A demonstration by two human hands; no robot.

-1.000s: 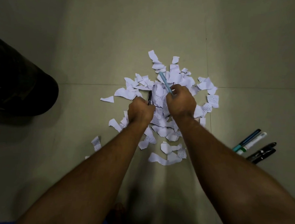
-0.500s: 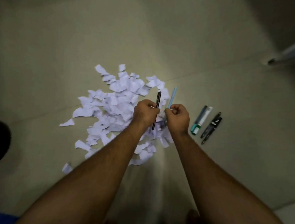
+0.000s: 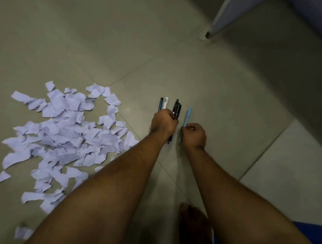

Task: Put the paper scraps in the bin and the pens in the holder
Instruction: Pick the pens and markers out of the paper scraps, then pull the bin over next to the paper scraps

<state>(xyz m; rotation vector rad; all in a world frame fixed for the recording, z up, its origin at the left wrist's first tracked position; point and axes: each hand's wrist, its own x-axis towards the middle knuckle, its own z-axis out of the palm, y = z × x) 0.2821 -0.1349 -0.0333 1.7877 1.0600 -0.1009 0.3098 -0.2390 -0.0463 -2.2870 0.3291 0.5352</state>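
Note:
A heap of torn white paper scraps (image 3: 63,136) covers the floor at the left. My left hand (image 3: 163,123) is closed over black pens (image 3: 176,108), right where a dark blue pen (image 3: 160,104) and a white pen (image 3: 165,102) lie; whether it grips those two I cannot tell. Just to the right, my right hand (image 3: 193,135) pinches a light blue pen (image 3: 187,116) that points away from me. No bin or pen holder is in view.
The floor is beige tile with grout lines. A pale furniture leg (image 3: 219,19) stands at the upper right, with a dark shadowed area beside it. My bare foot (image 3: 194,224) and a blue cloth edge (image 3: 310,237) are at the bottom right.
Both hands have left the paper heap, each carrying a pen, and moved right to the pens lying on the floor. The view swung right, so the dark round object at the left is gone.

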